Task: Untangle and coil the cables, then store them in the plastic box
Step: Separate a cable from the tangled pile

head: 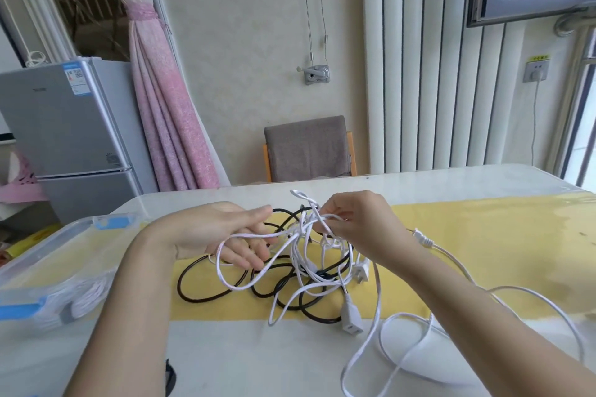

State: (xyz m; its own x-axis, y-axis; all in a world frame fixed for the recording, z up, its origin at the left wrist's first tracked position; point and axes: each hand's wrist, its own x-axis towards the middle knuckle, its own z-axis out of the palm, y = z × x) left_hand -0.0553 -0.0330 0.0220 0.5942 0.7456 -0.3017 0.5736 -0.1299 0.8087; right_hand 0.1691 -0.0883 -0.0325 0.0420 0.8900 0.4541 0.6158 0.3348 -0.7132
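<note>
Plastic box (42,248) at 9 o'clock, cropped, holds white cable coils (85,295). Right hand (354,226) fingers pinch cable tangle (301,235); left hand (216,232) fingers wide.

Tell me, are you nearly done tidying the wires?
Not yet. Some white coils already lie in the plastic box. The right hand pinches a white cable in the tangle; a loop drapes over the left hand. The black cable and white ones lie knotted, uncoiled, on the table.
</note>
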